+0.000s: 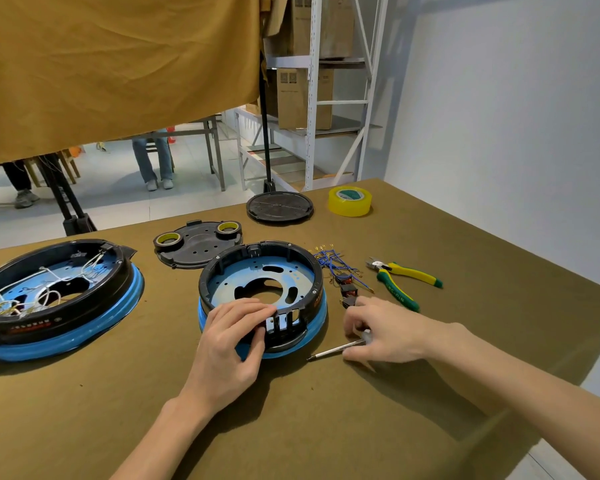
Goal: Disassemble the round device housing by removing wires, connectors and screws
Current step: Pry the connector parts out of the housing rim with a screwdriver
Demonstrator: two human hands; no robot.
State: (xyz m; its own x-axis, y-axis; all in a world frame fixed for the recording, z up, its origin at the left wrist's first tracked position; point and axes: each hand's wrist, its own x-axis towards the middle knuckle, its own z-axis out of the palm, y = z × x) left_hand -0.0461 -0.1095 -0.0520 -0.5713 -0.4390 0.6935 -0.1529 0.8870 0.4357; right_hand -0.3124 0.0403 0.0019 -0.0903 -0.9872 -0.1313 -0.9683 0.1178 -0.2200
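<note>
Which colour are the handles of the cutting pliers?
Yellow and green, on the pliers, seen in the head view.

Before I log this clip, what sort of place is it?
Probably a workshop or storeroom bench: a cloth-covered table with opened round housings, cutting pliers and cut wires, and metal shelving holding cardboard boxes behind.

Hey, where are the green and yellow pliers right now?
In the head view, the pliers lie on the table's right side, just right of the pile of blue wires and beyond the right hand.
</note>
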